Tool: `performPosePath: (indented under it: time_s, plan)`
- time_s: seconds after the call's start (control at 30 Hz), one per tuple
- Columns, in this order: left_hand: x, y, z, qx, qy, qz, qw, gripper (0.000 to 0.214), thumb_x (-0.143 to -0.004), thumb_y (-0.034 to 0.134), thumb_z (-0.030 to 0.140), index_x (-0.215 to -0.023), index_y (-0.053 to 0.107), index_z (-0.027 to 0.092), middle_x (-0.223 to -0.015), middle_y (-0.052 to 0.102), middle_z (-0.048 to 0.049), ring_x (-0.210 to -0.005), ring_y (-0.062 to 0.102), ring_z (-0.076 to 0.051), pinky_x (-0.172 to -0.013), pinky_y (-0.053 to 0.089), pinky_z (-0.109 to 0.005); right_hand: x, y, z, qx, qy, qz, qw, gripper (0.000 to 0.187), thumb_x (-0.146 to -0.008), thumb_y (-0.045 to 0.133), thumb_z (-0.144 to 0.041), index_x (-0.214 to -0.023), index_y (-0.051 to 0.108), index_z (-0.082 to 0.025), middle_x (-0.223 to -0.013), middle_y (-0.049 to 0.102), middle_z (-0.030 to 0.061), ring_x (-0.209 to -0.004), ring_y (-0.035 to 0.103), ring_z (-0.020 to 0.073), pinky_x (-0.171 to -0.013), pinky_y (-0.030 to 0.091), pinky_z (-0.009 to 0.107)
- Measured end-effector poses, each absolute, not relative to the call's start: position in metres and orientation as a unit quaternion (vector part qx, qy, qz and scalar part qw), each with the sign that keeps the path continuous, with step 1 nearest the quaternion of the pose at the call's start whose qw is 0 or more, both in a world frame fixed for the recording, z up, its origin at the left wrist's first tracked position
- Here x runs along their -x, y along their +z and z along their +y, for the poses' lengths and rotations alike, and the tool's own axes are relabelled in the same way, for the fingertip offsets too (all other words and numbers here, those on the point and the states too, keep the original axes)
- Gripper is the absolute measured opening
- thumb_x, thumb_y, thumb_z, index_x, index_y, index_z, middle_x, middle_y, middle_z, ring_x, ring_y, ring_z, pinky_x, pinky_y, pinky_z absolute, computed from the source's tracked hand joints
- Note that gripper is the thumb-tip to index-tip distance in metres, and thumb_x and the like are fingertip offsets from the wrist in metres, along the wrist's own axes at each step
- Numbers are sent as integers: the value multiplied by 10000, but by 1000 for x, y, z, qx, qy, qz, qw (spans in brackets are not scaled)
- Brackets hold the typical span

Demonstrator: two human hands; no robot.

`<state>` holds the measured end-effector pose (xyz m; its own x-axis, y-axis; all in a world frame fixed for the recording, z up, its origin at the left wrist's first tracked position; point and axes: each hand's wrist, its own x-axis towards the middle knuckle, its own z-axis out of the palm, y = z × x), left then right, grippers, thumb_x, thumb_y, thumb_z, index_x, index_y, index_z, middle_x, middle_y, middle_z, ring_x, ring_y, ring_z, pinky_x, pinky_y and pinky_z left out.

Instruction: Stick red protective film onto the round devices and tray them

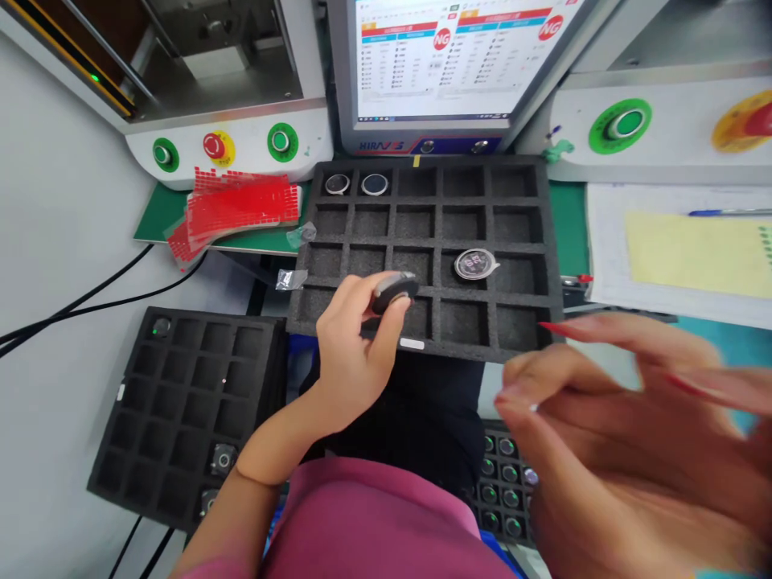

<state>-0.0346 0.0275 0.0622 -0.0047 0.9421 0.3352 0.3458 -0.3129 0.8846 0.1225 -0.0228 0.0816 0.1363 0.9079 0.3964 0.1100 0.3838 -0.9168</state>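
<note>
Over foam tray | L hand pinching round disc at fingertips | R hand spread, empty

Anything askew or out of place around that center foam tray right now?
Yes. One round part lies tilted across a divider of the foam tray, not down in a cell like the two at the back. Two clear scraps lie loose at its left edge. The monitor shows red NG marks.

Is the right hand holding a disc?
No, the right hand is open and blurred with nothing in it; the left hand pinches the dark disc over the foam tray.
</note>
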Motion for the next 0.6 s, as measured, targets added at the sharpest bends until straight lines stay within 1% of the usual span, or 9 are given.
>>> performPosePath:
  time_s: [0.1,0.17,0.27,0.33,0.47,0.6]
  plan:
    - [30,62,39,-653,505,512,237,119,-952,610,204,-1045,660,149,-927,653,-33,-822,639,-140,-732,537,-262,-106,87,-20,380,443,-519,624,631,-724,709,89,-1208,563,-289,-1225,593,35,-823,679,138,-653,616,281]
    - [27,67,43,-673,508,500,197,110,-956,607,200,-1042,657,153,-923,662,-33,-829,635,-138,-743,530,-255,-95,86,-18,368,472,-503,623,583,-734,707,83,-1172,570,-277,-1222,587,25,-768,670,111,-689,624,289]
    - [22,73,43,-687,513,490,156,99,-963,602,196,-1040,654,160,-943,675,-39,-849,640,-132,-762,520,-240,-85,84,-17,372,471,-486,635,597,-741,698,93,-1181,562,-287,-1211,571,10,-777,673,99,-719,625,280]
    - [20,76,41,-692,512,489,140,97,-967,598,195,-1043,652,169,-937,675,-34,-832,636,-125,-754,513,-232,-84,83,-18,383,479,-473,632,600,-747,697,90,-1182,551,-297,-1212,551,4,-778,682,95,-710,624,270]
    - [21,76,37,-706,502,486,115,123,-982,586,206,-1086,643,176,-939,664,-30,-811,628,-117,-746,507,-228,-89,84,-17,416,503,-447,612,604,-741,724,58,-1177,533,-315,-1190,530,-11,-681,679,74,-686,629,266]
    - [23,72,37,-734,490,458,110,136,-984,575,193,-1104,637,175,-919,653,-26,-791,616,-109,-738,508,-207,-93,80,-10,437,548,-402,589,710,-662,822,-10,-1204,516,-353,-1190,517,-23,-629,635,52,-632,613,243]
